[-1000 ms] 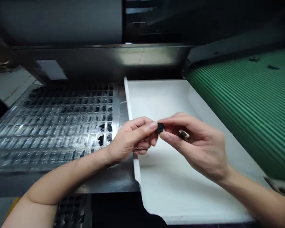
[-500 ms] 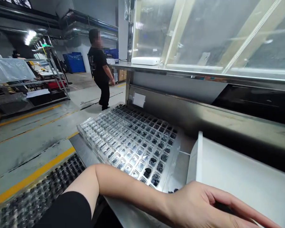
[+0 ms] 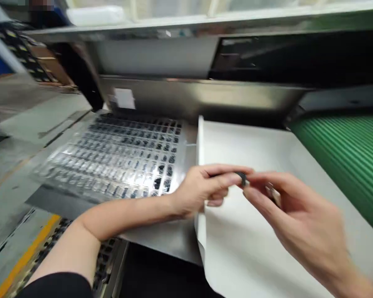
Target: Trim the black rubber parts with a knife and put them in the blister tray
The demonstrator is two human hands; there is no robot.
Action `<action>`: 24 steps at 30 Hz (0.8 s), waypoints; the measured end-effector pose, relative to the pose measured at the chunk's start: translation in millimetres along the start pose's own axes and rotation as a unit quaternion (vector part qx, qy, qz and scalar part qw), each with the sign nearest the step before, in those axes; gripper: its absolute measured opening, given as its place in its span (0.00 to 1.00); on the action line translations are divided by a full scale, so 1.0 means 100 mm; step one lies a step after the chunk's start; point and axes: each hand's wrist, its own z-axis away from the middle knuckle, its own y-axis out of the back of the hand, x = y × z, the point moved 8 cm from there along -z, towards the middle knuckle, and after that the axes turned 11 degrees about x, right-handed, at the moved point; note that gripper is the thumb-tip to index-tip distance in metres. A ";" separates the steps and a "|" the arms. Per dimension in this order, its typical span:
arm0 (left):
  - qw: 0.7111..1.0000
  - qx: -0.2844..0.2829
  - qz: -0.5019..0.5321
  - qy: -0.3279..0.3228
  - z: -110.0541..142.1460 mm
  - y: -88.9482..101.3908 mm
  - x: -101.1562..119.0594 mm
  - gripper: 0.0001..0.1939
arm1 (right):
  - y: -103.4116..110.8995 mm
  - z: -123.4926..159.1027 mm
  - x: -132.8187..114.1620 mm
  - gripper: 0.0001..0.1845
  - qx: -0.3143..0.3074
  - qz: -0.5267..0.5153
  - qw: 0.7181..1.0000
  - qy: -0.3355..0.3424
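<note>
My left hand (image 3: 202, 188) reaches over the rim of a white sheet-lined surface (image 3: 236, 138), its thumb and forefinger pinched on a small black part (image 3: 243, 178). My right hand (image 3: 301, 215) meets it from the right, with thumb and forefinger on the same part. Within the curled right fingers sits a small metallic piece (image 3: 273, 194), blurred, its kind unclear. To the left of my hands lies a clear plastic blister tray (image 3: 112, 161) with many pockets, black parts in a number of them, mostly on its right and far sides.
A green ribbed belt (image 3: 354, 165) runs along the right. Behind stands a metal panel (image 3: 174, 95) with a white label, below a shelf edge (image 3: 161, 31) holding a white box (image 3: 95, 15). Another tray of black parts (image 3: 104, 256) lies lower left. A person (image 3: 46, 12) is partly visible at upper left.
The view has swung right and down, bringing my right hand and the green belt into sight. My two hands now meet at the black part over the white surface.
</note>
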 end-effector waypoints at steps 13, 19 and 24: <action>1.000 0.001 -0.002 0.003 -0.03 0.00 0.04 0.10 | 0.05 0.01 -0.09 0.11 0.000 -0.007 0.999 0.040; 1.000 0.027 0.009 -0.005 -0.04 0.04 0.05 0.10 | 0.03 0.02 -0.12 0.15 -0.008 0.003 0.997 0.078; 0.998 0.056 -0.002 -0.013 -0.01 0.06 0.06 0.12 | 0.02 0.01 -0.14 0.17 -0.010 0.016 0.996 0.088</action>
